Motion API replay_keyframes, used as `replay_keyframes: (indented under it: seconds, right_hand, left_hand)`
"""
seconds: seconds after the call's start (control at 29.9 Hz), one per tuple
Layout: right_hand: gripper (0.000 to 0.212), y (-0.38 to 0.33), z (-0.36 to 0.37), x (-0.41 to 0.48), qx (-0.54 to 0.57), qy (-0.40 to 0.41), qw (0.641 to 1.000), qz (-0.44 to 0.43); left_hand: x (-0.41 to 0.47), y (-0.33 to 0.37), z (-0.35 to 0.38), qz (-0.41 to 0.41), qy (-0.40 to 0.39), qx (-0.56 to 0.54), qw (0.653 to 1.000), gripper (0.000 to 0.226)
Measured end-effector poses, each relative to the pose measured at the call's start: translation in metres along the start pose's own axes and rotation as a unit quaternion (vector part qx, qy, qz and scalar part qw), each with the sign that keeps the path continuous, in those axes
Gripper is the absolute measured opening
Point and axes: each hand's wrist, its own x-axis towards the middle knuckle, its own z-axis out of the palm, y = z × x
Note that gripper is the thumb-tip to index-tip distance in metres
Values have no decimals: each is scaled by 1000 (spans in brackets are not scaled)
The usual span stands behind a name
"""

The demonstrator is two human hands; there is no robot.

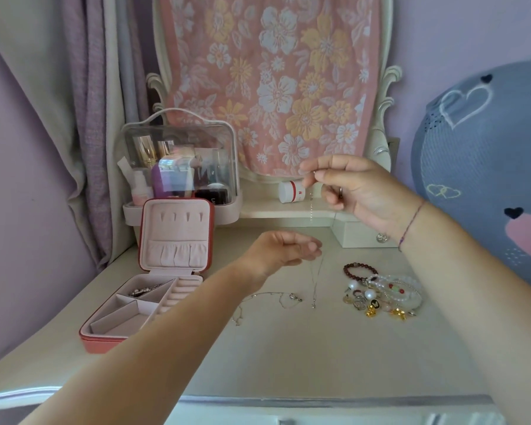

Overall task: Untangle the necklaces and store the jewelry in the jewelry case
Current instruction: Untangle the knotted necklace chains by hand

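My right hand (pixel 354 187) is raised above the dresser top and pinches one end of a thin silver necklace (pixel 314 280). My left hand (pixel 284 248) pinches the same chain lower down, and its pendant end hangs to the table. A second thin necklace (pixel 269 299) lies loose on the table under my left forearm. The pink jewelry case (pixel 154 289) stands open at the left, with a silver piece (pixel 143 290) in one back compartment. A pile of bracelets, rings and earrings (pixel 380 294) lies to the right.
A clear cosmetics organizer (pixel 178 167) stands behind the case. A small white jar (pixel 292 191) lies on the raised shelf under the towel-draped mirror (pixel 273 81). A small drawer unit (pixel 365 234) sits behind the jewelry pile. A blue cushion (pixel 488 167) fills the right side.
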Motion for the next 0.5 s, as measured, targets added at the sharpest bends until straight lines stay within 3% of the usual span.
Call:
replay_keyframes:
  seconds: [0.27,0.5]
  right_hand:
    - [24,-18,-13,-2,-1,38,999,-32]
    - [24,-17,-32,-15,66,112,990,-50]
  left_hand:
    - [-4,-36,11,-40,-13,32,999,4]
    - [-6,-52,10,-49,-5,-33,998,3]
